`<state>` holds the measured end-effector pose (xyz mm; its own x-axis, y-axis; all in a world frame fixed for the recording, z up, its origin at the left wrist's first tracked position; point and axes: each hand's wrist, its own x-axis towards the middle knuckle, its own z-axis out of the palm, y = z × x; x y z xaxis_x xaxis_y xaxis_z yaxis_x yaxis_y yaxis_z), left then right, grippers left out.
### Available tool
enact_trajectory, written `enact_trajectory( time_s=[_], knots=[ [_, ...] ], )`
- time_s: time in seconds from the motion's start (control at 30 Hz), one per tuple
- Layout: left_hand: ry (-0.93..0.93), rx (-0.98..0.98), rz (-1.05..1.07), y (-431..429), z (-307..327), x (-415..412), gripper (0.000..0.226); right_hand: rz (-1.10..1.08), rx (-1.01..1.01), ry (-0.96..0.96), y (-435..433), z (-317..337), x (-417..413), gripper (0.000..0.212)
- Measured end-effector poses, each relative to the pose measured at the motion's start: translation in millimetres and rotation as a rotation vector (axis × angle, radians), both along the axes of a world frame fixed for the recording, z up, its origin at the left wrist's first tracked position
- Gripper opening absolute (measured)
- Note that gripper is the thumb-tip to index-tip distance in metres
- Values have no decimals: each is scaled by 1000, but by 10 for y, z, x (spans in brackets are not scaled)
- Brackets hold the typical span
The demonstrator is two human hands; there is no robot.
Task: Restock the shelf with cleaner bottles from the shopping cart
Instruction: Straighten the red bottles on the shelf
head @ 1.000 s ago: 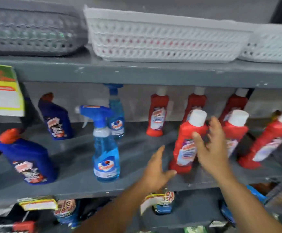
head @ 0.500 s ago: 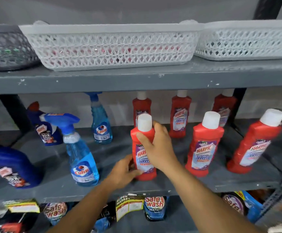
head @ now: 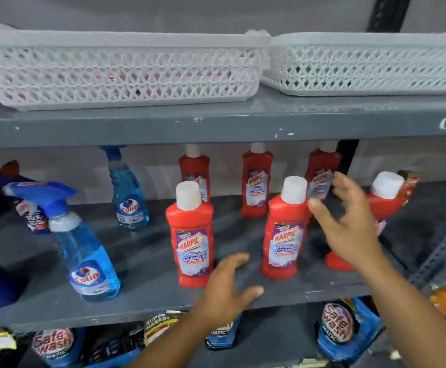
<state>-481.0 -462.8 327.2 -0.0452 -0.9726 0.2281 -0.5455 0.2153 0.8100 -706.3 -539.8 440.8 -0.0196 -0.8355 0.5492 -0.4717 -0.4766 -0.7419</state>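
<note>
1. Head view, grey metal shelf (head: 142,261): it carries every cleaner bottle in sight. No shopping cart shows, so how much stock remains to be placed cannot be judged.
2. White lattice baskets (head: 121,73) on the shelf above: well clear of both hands and at little risk.
3. Blue spray bottles (head: 86,251), front and back, at the shelf's left: apart from the hands and likely safe.
4. Red cleaner bottles: the front left bottle (head: 194,235) and front middle bottle (head: 285,232) stand upright near the shelf's front edge; a back row (head: 256,179) stands near the wall. The front right bottle (head: 384,203) appears to lean, largely hidden behind the right hand.
5. Right hand (head: 349,229): fingers spread, grasping nothing, blurred, between the middle and right front bottles. A careless sweep here could knock either bottle over, and one falling might topple its neighbours.
6. Left hand (head: 227,290): open, holding nothing, low at the shelf's front lip just beside the front left bottle's base. A nudge could push that bottle sideways or tip it off the edge.
</note>
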Motion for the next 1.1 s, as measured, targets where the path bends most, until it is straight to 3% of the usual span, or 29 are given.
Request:
enact_trajectory(
  time_s=[0.07,0.2,0.27,0.63,0.7,0.77,0.83,0.87,0.9,0.93,1.0,1.03,1.1],
  knots=[
    [128,85,-49,-325,135,-271,79,155,152,-16,-124,-31,-9,79],
    [188,140,-95,-704,185,-443,65,336,343,-68,-237,-143,67,40],
    [199,147,-110,-745,127,-401,59,349,354,-112,-226,-164,104,34],
    [322,156,-98,-583,111,-316,58,533,336,-171,-84,-161,128,67],
    [228,15,136,-402,47,-339,52,419,171,-232,-10,-128,-43,56],
    [58,-212,274,-98,-77,-401,43,147,-120,-243,40,-87,-344,32],
    [-35,-317,95,87,-127,-630,33,-188,-397,-100,-6,-22,-699,15],
    [-50,-315,-19,64,-126,-790,26,-322,-445,-21,-88,-6,-853,19],
    [-45,-288,-106,-28,-98,-986,27,-408,-394,31,-192,-1,-986,27],
    [-24,-214,-149,-155,-21,-1192,42,-415,-264,30,-289,11,-1069,39],
    [76,15,-159,-495,163,-1567,78,-230,27,-74,-422,68,-1121,62],
    [129,114,-152,-672,237,-1713,87,-122,124,-135,-475,71,-1127,66],
    [192,213,-145,-952,315,-1886,82,-2,198,-166,-555,56,-1114,53]
  ],
)
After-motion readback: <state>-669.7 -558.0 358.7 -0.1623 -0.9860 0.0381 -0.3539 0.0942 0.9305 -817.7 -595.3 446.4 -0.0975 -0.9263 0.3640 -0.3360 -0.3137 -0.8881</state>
